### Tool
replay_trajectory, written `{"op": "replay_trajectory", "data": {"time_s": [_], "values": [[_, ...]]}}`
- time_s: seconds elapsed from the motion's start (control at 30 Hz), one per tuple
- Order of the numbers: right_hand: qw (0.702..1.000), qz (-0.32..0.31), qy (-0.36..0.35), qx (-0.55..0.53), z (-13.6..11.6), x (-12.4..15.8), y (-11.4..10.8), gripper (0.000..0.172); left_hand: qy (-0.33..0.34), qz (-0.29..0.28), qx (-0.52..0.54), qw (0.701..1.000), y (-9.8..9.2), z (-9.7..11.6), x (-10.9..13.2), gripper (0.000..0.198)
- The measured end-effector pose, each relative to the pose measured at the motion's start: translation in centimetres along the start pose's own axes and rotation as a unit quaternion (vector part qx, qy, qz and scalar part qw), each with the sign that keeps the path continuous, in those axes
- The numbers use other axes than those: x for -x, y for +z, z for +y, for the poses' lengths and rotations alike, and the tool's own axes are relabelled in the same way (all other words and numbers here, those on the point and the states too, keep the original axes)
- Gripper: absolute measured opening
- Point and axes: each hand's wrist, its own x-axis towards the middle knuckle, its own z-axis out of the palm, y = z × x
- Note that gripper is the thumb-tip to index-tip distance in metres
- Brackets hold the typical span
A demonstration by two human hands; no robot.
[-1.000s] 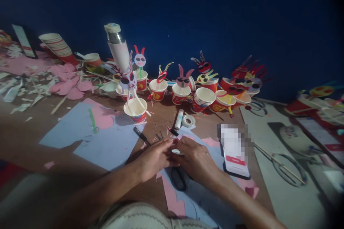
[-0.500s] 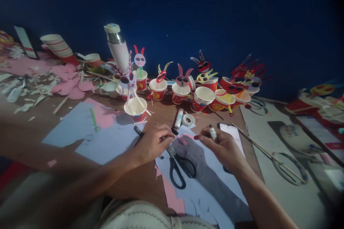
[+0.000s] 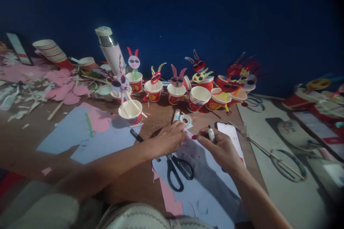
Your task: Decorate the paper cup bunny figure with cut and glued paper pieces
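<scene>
My left hand (image 3: 168, 137) lies over the table with its fingers curled down near a small tape roll (image 3: 185, 119) and a glue stick (image 3: 176, 115); what its fingertips touch is hidden. My right hand (image 3: 218, 147) is closed on a marker (image 3: 211, 133) and pinches a small red paper piece (image 3: 194, 137) at the fingertips. Black scissors (image 3: 176, 170) lie on the light blue paper (image 3: 204, 189) below both hands. A phone (image 3: 231, 136) lies just right of my right hand.
A row of red paper cups with paper animal faces (image 3: 197, 94) stands behind the hands, with one cup (image 3: 130, 111) nearer. A white flask (image 3: 109, 48), stacked cups (image 3: 52, 52), pink paper scraps (image 3: 66, 91), a black pen (image 3: 136, 136) and thin sticks (image 3: 268, 152) lie around.
The hands, first together over the scissors, have parted. The right hand lifted away with the marker and red piece; the left hand slid forward toward the tape roll.
</scene>
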Motion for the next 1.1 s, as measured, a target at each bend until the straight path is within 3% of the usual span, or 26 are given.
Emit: {"op": "replay_trajectory", "data": {"time_s": [0.37,0.5,0.67,0.8,0.97,1.03,1.1], "values": [[1.000,-0.002,-0.009,0.004,0.6,0.0,0.2,0.016,-0.010,0.011,0.008,1.000,0.2,0.7,0.0,0.008],[1.000,0.005,-0.002,0.006,0.7,0.0,0.1,0.018,-0.012,0.025,0.032,0.999,-1.8,0.9,0.7,0.009],[1.000,-0.023,-0.010,0.016,0.5,0.2,0.3,0.018,-0.101,0.048,0.128,0.985,-4.6,-0.5,3.9,0.012],[0.995,-0.065,-0.016,0.074,0.6,0.4,1.3,0.014,-0.234,0.051,0.221,0.946,-4.1,-2.3,5.7,0.014],[0.983,-0.102,-0.048,0.145,1.0,0.9,2.5,0.011,-0.290,0.057,0.253,0.921,-3.7,-2.4,7.8,0.018],[0.978,-0.105,-0.051,0.170,1.2,1.0,2.8,0.011,-0.308,0.032,0.266,0.913,-4.5,-2.0,10.3,0.020],[0.974,-0.107,-0.050,0.194,1.5,1.1,3.0,0.013,-0.315,-0.034,0.316,0.894,-5.3,-1.8,13.9,0.022]]}}
